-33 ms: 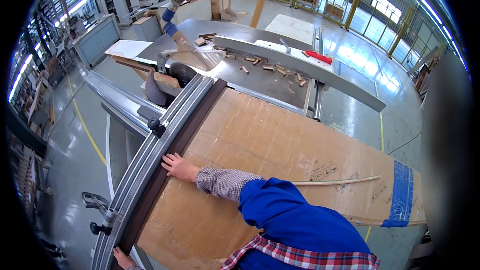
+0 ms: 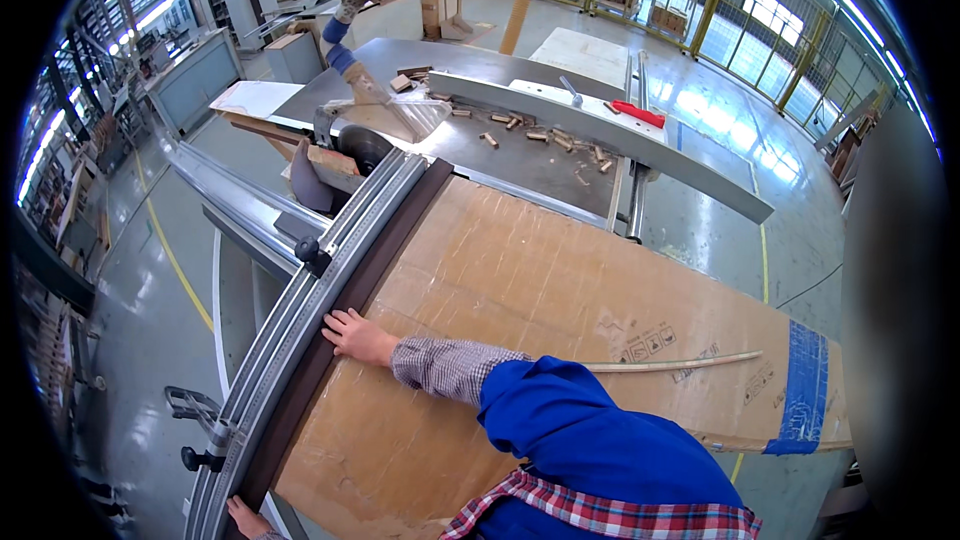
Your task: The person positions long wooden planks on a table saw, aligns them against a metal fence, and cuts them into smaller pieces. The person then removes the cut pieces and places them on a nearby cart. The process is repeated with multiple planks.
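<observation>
A long dark brown strip of board (image 2: 345, 305) lies along the slotted aluminium fence (image 2: 290, 325) of a sliding-table saw. My right hand (image 2: 360, 337) rests on it about midway, fingers spread toward the fence and the palm over cardboard. Lower left, my left hand (image 2: 247, 518) touches the strip's near end with outstretched fingers; the rest of this hand is partly cut off by the picture's edge. The strip's far end comes close to the dark round saw blade (image 2: 365, 147). Beside the strip lies a large cardboard sheet (image 2: 480, 270), passing under my right arm.
Short wood offcuts (image 2: 560, 140) litter the saw table (image 2: 490, 160), before a long metal rip fence (image 2: 690, 172) with a red push handle (image 2: 638, 114). A dust hood (image 2: 385, 112) hangs near the blade. Black clamp knobs (image 2: 312, 256) stick out from the aluminium fence. A thin pale strip (image 2: 680, 364) lies on the cardboard.
</observation>
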`<state>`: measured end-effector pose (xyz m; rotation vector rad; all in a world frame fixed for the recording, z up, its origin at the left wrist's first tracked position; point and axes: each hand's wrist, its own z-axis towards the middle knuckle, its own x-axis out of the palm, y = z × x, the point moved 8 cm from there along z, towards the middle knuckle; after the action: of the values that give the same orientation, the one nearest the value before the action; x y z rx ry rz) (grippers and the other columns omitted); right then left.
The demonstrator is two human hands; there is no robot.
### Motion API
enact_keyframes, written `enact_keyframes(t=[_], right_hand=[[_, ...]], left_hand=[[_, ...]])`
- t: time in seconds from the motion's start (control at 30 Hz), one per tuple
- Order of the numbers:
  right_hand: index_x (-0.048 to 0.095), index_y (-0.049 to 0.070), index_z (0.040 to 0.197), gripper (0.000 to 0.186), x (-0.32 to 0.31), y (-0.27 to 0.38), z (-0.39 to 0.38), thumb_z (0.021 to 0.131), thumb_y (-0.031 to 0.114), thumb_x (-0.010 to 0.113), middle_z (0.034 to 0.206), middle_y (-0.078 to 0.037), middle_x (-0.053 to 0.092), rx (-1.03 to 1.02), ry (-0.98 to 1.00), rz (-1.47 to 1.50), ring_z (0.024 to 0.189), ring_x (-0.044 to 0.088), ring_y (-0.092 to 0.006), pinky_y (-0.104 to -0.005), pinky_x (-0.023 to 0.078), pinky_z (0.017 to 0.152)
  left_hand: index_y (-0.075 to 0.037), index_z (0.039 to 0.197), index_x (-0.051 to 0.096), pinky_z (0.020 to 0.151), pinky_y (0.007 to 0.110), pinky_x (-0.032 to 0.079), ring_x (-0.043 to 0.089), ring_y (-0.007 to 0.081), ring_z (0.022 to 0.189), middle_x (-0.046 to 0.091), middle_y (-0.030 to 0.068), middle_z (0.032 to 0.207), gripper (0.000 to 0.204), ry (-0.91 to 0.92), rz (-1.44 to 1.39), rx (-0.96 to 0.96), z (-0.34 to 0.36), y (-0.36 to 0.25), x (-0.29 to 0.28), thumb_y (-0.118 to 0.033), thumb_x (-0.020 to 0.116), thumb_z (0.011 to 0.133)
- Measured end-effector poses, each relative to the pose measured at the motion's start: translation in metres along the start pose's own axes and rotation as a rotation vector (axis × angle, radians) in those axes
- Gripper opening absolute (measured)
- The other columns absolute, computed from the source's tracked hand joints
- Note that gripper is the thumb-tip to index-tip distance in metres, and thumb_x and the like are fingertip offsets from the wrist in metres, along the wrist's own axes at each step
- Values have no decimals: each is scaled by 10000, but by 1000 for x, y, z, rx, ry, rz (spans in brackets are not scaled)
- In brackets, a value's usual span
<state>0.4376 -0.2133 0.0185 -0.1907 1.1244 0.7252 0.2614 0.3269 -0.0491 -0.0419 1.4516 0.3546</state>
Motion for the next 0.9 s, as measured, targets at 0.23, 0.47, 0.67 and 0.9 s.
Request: enact_keyframes(t=[0.23,0.47,0.67,0.9], right_hand=[[545,8,1203,555,4,18,7,768,333,662,1306,-178,458,-37,-18,47,1228,416,-332,-485,376,987],[569,12,1178,550,7,-3,2,758,353,667,1295,-167,469,-11,-56,-1,1222,407,-333,-487,373,977],[573,20,1161,540,5,0,17,731,321,696,1221,-142,499,-11,87,-29,1119,472,-307,-448,441,891],[571,69,1138,485,-10,-11,13,716,257,718,1219,-142,470,64,122,80,1078,495,-305,-423,457,882]], left_hand=[[-58,1305,387,1041,446,344,393,364,1242,368,192,1351,1006,42,50,-185,-31,-82,-131,-197,886,443],[-13,1362,348,1071,491,291,295,429,1289,282,281,1382,1147,-66,-231,-101,10,-144,-128,-419,883,432],[25,1330,383,1061,476,307,320,445,1265,296,304,1369,1115,-56,-298,-125,16,-136,-111,-434,876,441],[11,1262,438,1053,466,310,311,406,1283,333,264,1357,1082,-46,-254,-88,14,-150,-145,-489,874,407]])
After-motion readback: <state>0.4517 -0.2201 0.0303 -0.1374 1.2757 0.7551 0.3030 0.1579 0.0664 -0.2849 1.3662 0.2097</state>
